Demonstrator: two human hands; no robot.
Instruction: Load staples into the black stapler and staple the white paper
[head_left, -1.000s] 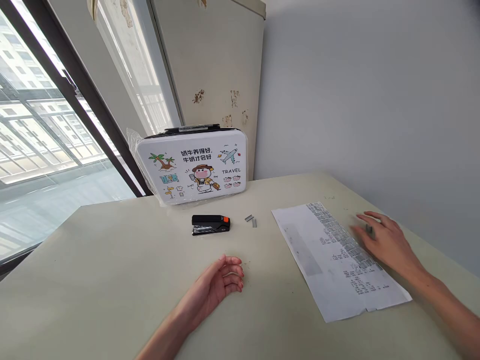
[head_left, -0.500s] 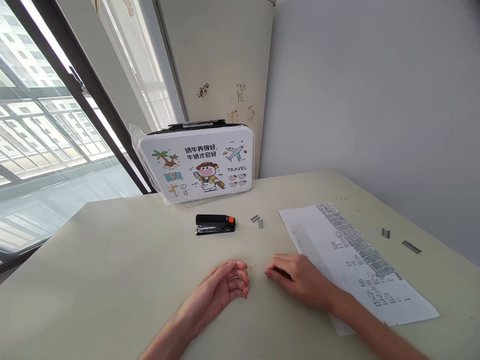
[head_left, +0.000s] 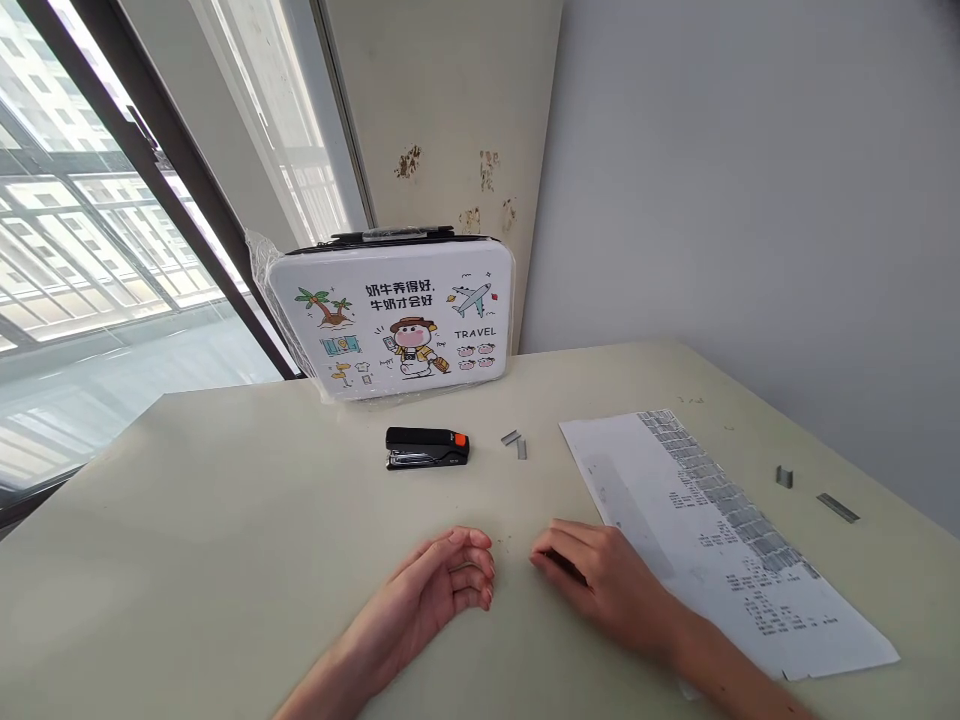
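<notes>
My left hand (head_left: 442,590) rests palm inward on the table, its fingers loosely curled and apart, with nothing in it. Across a small gap lies my right hand (head_left: 592,575), palm down, thumb tip against the bent fingers; no object shows in it. Its forearm crosses the lower left part of a printed paper sheet (head_left: 637,470). Rows of staples (head_left: 735,500) cover the sheet's right side. Beyond my left hand, a black stapler (head_left: 427,448) with an orange patch lies on its side. Two short staple strips (head_left: 522,450) lie right of the stapler.
A white cartoon-printed case (head_left: 397,320) in clear plastic stands at the table's back edge. Two more staple strips (head_left: 838,508) lie right of the sheet. The pale table (head_left: 225,520) meets a grey wall at the right; a window (head_left: 112,200) is at the left.
The camera view has shifted slightly, so the sheet and right-hand staple strips appear a little farther right. Both hands keep nearly the same pose, and the stapler stays in place.
</notes>
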